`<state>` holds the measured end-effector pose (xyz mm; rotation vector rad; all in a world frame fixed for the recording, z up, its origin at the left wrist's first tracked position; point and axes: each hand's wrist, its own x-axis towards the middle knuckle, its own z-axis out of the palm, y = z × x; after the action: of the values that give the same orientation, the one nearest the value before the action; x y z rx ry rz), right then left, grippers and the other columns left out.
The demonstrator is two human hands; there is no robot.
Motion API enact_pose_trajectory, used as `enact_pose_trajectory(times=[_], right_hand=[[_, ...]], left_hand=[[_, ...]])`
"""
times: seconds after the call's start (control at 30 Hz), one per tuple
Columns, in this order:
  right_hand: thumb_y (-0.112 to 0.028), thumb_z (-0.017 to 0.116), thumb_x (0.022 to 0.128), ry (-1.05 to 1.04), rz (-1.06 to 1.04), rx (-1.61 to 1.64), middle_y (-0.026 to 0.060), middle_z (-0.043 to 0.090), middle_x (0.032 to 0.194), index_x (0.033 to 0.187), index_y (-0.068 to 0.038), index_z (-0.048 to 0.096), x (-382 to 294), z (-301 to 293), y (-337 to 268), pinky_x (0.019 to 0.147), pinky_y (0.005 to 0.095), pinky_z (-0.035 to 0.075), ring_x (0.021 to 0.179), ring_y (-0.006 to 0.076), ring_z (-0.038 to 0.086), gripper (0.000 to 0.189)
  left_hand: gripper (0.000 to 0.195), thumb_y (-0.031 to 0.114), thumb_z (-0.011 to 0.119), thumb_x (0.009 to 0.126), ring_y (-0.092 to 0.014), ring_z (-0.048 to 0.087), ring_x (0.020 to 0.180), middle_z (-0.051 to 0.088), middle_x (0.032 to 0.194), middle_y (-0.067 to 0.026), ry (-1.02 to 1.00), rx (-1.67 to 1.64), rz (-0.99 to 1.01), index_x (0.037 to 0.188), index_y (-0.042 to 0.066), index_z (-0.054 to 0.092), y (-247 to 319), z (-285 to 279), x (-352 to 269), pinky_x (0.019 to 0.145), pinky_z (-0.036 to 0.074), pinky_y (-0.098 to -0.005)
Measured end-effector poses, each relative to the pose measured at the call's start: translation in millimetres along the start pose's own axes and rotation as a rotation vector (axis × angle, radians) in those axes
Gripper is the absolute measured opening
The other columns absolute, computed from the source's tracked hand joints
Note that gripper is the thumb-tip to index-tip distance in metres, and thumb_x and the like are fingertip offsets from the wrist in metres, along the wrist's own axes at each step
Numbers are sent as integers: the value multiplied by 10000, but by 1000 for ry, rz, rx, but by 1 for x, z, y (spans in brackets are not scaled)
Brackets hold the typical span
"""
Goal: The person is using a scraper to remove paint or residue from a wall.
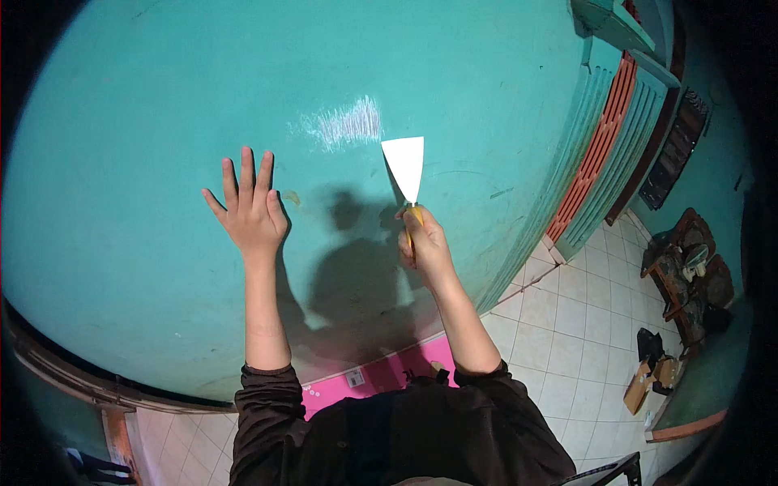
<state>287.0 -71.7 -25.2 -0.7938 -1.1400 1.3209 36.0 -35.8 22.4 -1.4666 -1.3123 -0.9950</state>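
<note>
In front of me rises a turquoise painted wall (182, 91). My right hand (425, 240) grips the yellow handle of a putty knife (406, 164), whose broad, bright blade points upward. The blade's top edge lies just below and right of a scraped patch (349, 124), where pale streaks show through the paint. Whether the blade touches the wall I cannot tell. My left hand (250, 212) is spread against the wall, lower left of the patch, fingers apart and holding nothing. My shadow falls on the wall between both arms.
A pink surface (334, 389) lies at the wall's foot, close to my body. White floor tiles (559, 340) extend to the right. Farther off there are a wooden chair (681, 285) and a cardboard box (639, 387). An orange slatted panel (598, 146) stands past the wall's right end.
</note>
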Motion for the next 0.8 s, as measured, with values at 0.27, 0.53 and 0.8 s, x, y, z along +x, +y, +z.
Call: enact_pose_trajectory(times=[0.27,0.53,0.8], right_hand=[[-281,431,986,40,13,30,-19,388,526,973,-71,492,6,27,-26,360,224,237,388,58,316,219],[-300,416,988,31,70,42,-29,369,508,980,-76,487,-3,26,-9,350,223,211,371,55,273,235],[-306,442,981,21,44,74,-16,389,517,977,-87,489,14,20,12,355,222,249,378,58,318,223]], left_hand=[[444,294,266,960,-205,288,1374,391,1447,37,-13,-24,-4,1336,265,501,-13,1,-9,1132,-14,-476],[448,293,255,963,-220,289,1374,386,1451,26,-2,-20,-19,1336,259,502,-19,5,-27,1136,1,-465],[459,283,266,954,-248,272,1382,380,1456,-12,14,-29,10,1343,211,499,-15,18,-30,1130,11,-473]])
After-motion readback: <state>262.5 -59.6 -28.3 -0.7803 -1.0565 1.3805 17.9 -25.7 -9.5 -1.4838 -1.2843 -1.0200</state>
